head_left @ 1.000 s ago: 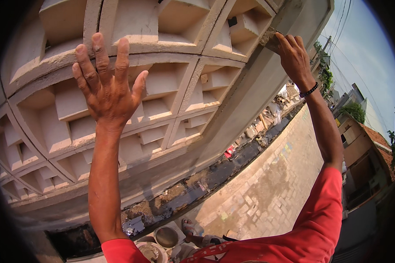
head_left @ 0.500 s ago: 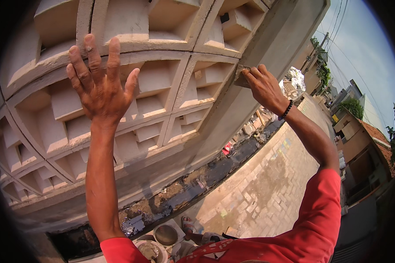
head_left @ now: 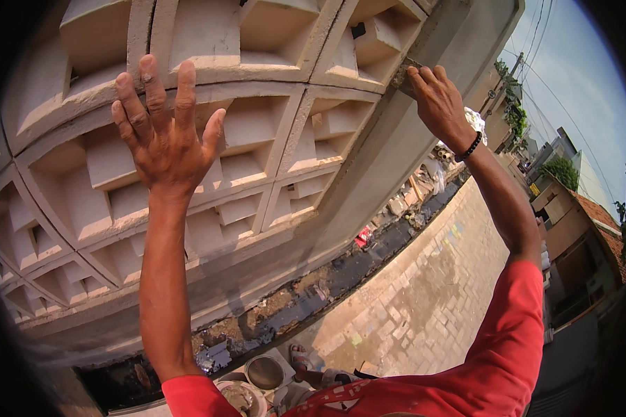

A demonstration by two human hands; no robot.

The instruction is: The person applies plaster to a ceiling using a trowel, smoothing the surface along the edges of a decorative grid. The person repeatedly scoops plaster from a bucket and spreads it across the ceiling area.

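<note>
Pressing flat against the pale patterned block wall (head_left: 271, 174), the left hand (head_left: 163, 142) has fingers spread wide and grips nothing. Right hand (head_left: 438, 104), a dark bead bracelet (head_left: 470, 146) at the wrist, is closed around a small grey tool (head_left: 403, 73) held at the joint between block and smooth grey column (head_left: 424, 132); the tool is mostly hidden. Red sleeves (head_left: 508, 347) on both arms. Far below: buckets (head_left: 264, 372), a dark muddy trench (head_left: 341, 278) along the wall's foot, and a paved brick road (head_left: 431, 292).
</note>
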